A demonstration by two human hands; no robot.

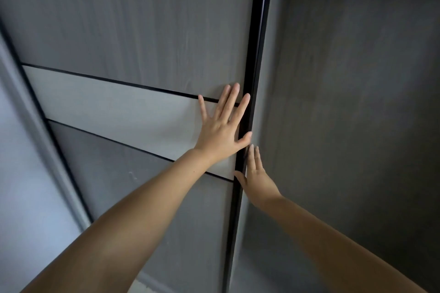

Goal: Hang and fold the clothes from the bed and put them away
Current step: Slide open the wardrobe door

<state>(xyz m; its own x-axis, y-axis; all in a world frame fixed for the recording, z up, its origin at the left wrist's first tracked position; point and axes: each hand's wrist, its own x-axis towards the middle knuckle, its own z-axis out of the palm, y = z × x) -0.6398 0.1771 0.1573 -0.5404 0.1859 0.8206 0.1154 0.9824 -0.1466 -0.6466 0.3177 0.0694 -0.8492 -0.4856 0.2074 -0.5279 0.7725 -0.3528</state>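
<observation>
Grey wood-grain panels fill nearly the whole view: a sliding wardrobe door (133, 38) takes up the left and middle of the frame, crossed by a paler grey band (114, 107) edged above and below with thin black strips. Along the door's right edge a black vertical frame strip (258, 54) runs from the top of the picture down to the bottom centre. To the right of that strip lies a darker grey surface (357, 102), dim and shadowed; whether it is a second door or the inside of the wardrobe cannot be told.

No clothes and no bed show anywhere in the picture, so where the garments lie cannot be told from this view.

Both bare arms reach up from the lower edge toward the black strip. At centre frame, the left hand (222, 129) lies flat on the pale band with fingers straight and spread, its thumb touching the black strip. Just below and to the right, the right hand (256, 177) is also held with straight fingers, set edge-on beside the strip on the darker side, its thumb touching the strip's lower part. Neither hand grips anything.

At the far left of the frame a light blue-grey wall (21, 173) meets the wardrobe along a pale border (31, 112).
</observation>
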